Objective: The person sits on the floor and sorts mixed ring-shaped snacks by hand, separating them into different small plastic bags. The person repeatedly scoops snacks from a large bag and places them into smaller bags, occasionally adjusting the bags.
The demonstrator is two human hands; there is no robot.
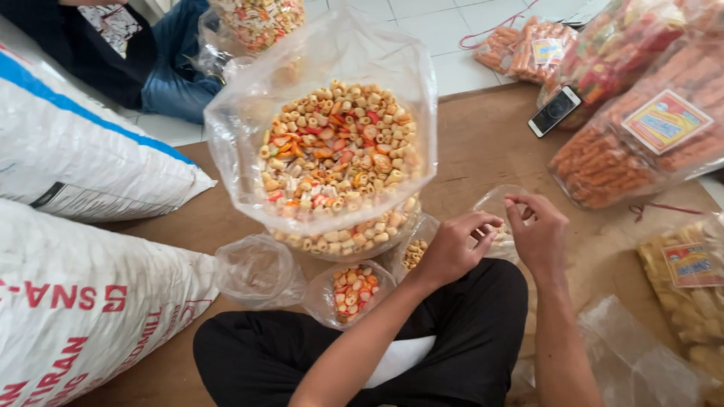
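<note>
A big clear bag of mixed snack rings (332,162) stands centre, white printed sacks (83,301) lie left, yellow-and-red-labelled bags of orange sticks (641,139) sit right beside a dark-screened phone (554,111).

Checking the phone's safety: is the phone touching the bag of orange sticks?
Touching. The head view shows the phone's top corner meeting the bag of orange sticks, with no cardboard visible between them.
</note>
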